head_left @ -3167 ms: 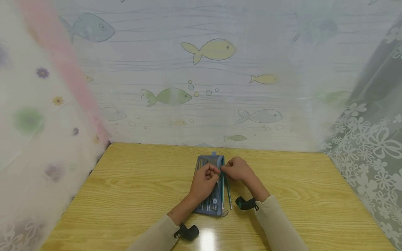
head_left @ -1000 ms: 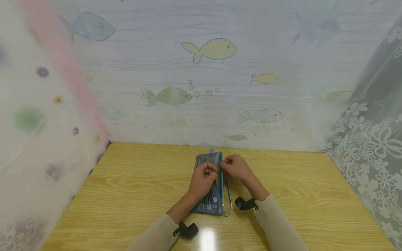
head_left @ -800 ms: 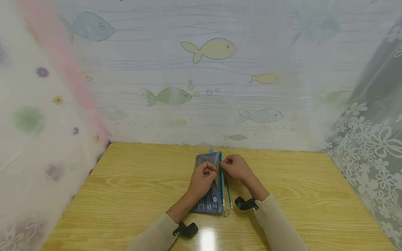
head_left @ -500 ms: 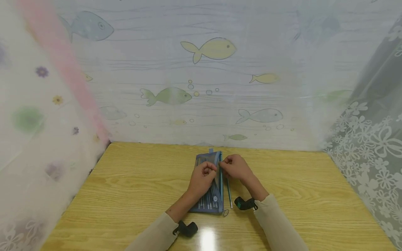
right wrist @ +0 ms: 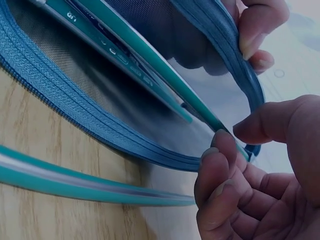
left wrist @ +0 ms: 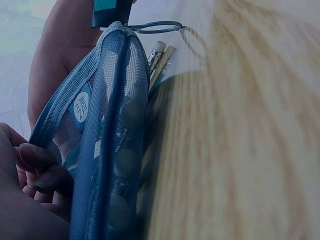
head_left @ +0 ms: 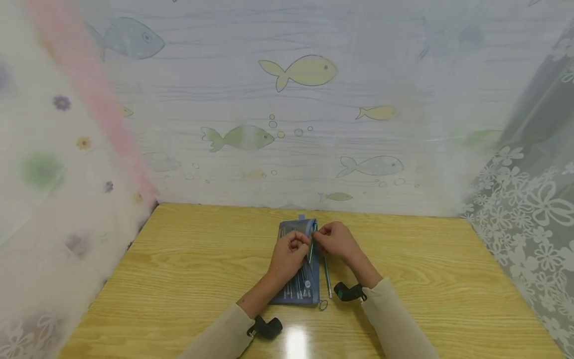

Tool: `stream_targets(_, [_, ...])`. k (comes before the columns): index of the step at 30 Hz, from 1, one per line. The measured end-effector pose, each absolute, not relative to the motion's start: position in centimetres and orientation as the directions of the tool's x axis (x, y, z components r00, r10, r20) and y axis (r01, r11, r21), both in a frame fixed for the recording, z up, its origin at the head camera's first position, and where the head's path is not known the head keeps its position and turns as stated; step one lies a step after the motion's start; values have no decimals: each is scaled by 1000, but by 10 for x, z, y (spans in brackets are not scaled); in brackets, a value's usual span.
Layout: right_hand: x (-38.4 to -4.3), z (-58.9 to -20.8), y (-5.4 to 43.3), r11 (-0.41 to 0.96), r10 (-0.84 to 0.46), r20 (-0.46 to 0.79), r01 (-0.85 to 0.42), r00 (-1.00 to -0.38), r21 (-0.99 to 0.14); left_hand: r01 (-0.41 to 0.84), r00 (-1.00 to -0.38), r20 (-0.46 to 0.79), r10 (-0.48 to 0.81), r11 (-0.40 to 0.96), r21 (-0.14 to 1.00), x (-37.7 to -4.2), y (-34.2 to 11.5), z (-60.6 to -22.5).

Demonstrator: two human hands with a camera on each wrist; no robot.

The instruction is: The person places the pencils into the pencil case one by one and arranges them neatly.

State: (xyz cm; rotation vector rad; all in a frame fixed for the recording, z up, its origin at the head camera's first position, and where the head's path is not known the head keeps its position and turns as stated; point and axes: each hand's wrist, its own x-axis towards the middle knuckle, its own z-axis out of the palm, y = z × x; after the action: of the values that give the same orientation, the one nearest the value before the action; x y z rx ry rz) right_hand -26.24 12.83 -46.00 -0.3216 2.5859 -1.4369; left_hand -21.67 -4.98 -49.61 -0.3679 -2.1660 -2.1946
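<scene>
A blue mesh pencil case lies on the table with its long zip side gaping to the right. My left hand pinches the upper zipped edge between thumb and finger, lifting it in the right wrist view. Inside the mouth runs a green pencil, its far end between the thumb and fingertips of my right hand. Behind it, more green pencils show in the case. A second loose green pencil rests on the table just right of the case, partly under my right hand.
The wood-grain table stretches out around the case. A ring pull hangs at the near corner. Fish-printed curtain closes off the back, with patterned sheets on both sides. Black wrist cameras sit on both forearms.
The green pencil lying along the case's right edge has moved left into the open mouth. The case has shifted slightly left and away. The other loose pencil stays in place.
</scene>
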Motion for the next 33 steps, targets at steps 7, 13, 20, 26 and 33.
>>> stream_targets(7, [-265,-459,129,528,-302,-26,-145,-953,-836,208,-966,211,150,-39,977,-218,-51,-497])
stream_targets(13, [-266,-458,129,535,-306,-22,-153,-952,-831,209,-965,212,153,-38,977,-218,-52,-497])
stream_targets(20, [-267,-458,132,519,-353,-5,-191,-936,-833,210,-967,213,142,-39,977,-220,-53,-498])
stream_targets(26, [-267,-457,132,505,-394,-9,-208,-919,-838,214,-967,218,132,-43,976,-221,-54,-499])
stream_targets(33, [-266,-455,132,502,-414,6,-234,-910,-832,224,-967,224,123,-18,974,-222,-54,-499])
